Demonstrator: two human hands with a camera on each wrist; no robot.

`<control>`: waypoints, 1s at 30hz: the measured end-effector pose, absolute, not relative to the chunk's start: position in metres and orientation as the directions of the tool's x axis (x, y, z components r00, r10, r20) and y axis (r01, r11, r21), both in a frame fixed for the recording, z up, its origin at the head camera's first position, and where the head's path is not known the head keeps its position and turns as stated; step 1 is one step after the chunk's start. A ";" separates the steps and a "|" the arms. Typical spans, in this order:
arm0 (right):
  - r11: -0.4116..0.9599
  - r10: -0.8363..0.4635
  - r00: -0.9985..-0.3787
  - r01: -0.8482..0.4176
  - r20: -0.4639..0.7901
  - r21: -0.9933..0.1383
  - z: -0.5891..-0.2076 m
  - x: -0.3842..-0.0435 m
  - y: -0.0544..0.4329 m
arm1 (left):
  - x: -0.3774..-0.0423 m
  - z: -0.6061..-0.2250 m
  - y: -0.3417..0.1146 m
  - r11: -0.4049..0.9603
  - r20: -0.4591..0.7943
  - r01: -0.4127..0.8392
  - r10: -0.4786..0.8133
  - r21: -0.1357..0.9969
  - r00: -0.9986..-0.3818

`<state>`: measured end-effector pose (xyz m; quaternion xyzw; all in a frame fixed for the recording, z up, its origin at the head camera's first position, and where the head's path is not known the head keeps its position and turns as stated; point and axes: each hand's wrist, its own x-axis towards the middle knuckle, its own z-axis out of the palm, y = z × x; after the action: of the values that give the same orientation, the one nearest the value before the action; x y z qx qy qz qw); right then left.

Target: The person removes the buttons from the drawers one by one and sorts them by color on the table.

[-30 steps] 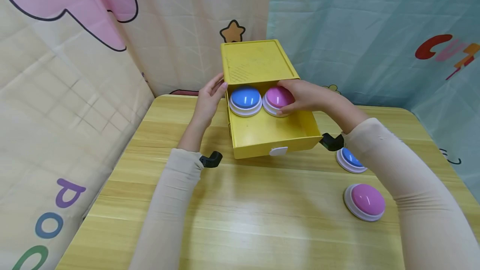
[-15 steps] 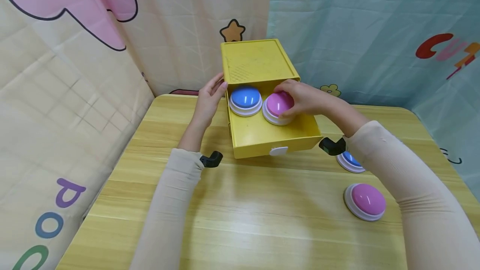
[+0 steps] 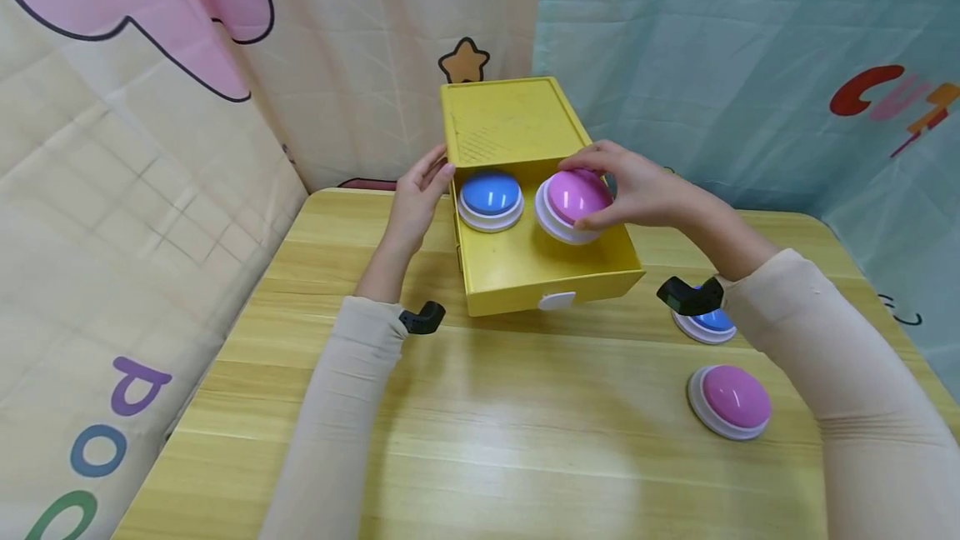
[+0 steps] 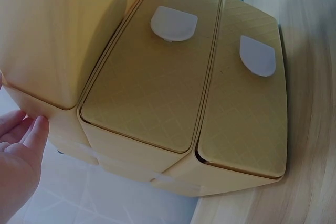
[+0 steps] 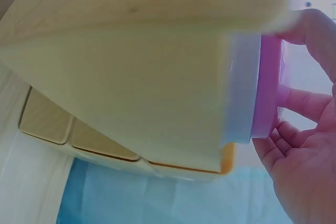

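A yellow drawer cabinet (image 3: 517, 119) stands at the back of the table, its top drawer (image 3: 517, 261) pulled out. My right hand (image 3: 633, 183) grips a pink dome button (image 3: 576, 194) with a white base, tilted and raised above the drawer's right side; the right wrist view shows the pink button (image 5: 269, 85) level with the drawer's edge, fingers round it. A blue dome button (image 3: 491, 193) sits in the drawer's back left. My left hand (image 3: 415, 200) rests against the cabinet's left side; in the left wrist view its fingertips (image 4: 38, 127) touch the side wall.
Two further buttons lie on the wooden table (image 3: 480, 440) at right: a pink one (image 3: 737, 397) and a blue one (image 3: 712, 317), partly hidden by the right wrist's black camera (image 3: 692, 297). Lower drawers (image 4: 152, 61) with white handles are closed. Printed curtains (image 3: 720, 48) hang behind.
My right hand has lifted the pink button off the drawer floor, first drawing it forward, then up and to the right. The left hand and cabinet stay in place.
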<state>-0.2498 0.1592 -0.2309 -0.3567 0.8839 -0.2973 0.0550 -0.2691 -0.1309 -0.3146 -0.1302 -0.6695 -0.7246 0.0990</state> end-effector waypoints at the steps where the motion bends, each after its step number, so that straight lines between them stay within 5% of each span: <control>1: 0.566 -0.659 -0.741 -0.599 0.126 -0.566 -0.229 -0.248 0.162 | -0.269 -0.315 -0.131 -0.084 0.322 0.319 0.030 0.944 -0.946; 15: 0.593 -0.590 -0.768 -0.621 0.248 -0.513 -0.215 -0.197 0.228 | -0.269 -0.315 -0.132 -0.086 0.319 0.315 0.035 0.945 -0.947; 30: 0.756 -0.304 -0.922 -0.387 0.240 -0.528 -0.290 -0.137 0.334 | -0.252 -0.297 -0.127 -0.082 0.301 0.296 0.047 0.952 -0.953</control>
<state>-0.1370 0.3339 -0.2901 -0.1847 0.9344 -0.2963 -0.0698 -0.2516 -0.1272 -0.2975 -0.1276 -0.6718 -0.7245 0.0862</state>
